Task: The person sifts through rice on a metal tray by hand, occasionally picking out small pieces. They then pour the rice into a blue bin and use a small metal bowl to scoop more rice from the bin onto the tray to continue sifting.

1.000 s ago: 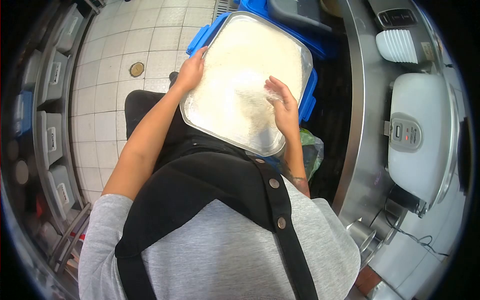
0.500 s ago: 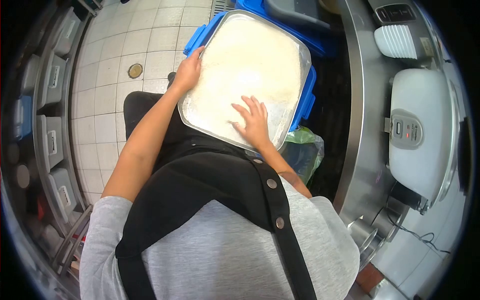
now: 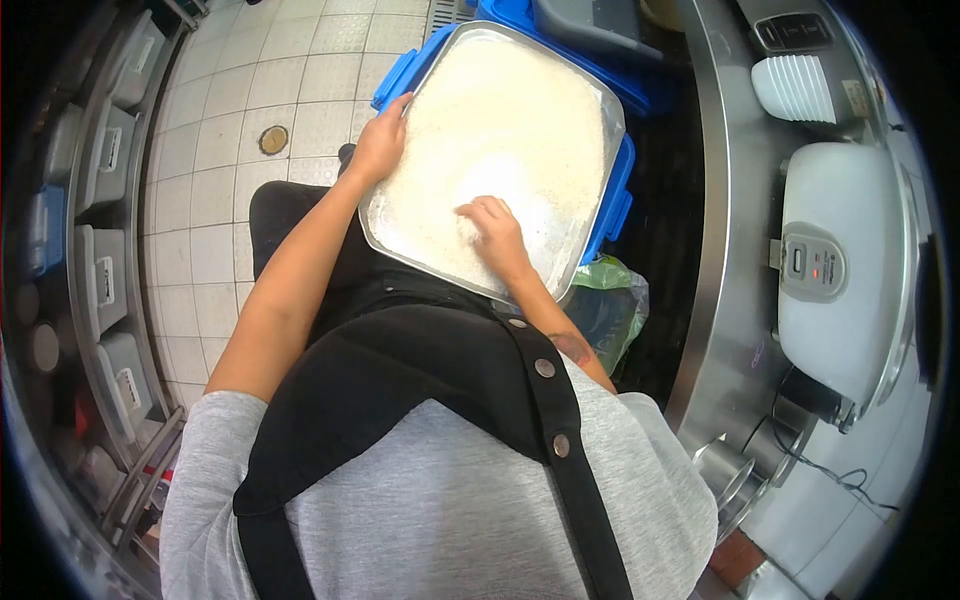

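A square metal tray (image 3: 578, 95) is spread with a layer of fine pale grains that look like rice (image 3: 500, 110). It rests on a blue-rimmed container (image 3: 610, 200) in front of my lap. My left hand (image 3: 382, 148) grips the tray's left rim, thumb side against the edge. Over the near part of the tray is my right hand (image 3: 500, 238), its fingers curled together at the grains. What sits inside those fingers is hidden. Around that hand the layer is thinner and bare metal shows on the right.
On the right runs a steel counter (image 3: 712, 250) with a white rice cooker (image 3: 835, 330) and stacked white bowls (image 3: 795, 88). A bin with a green-edged plastic bag (image 3: 625, 290) stands below the tray. Shelves with grey boxes (image 3: 105, 280) line the left.
My right hand has moved slightly left, and its spread fingers have curled together. My left hand keeps its grip on the tray's rim.
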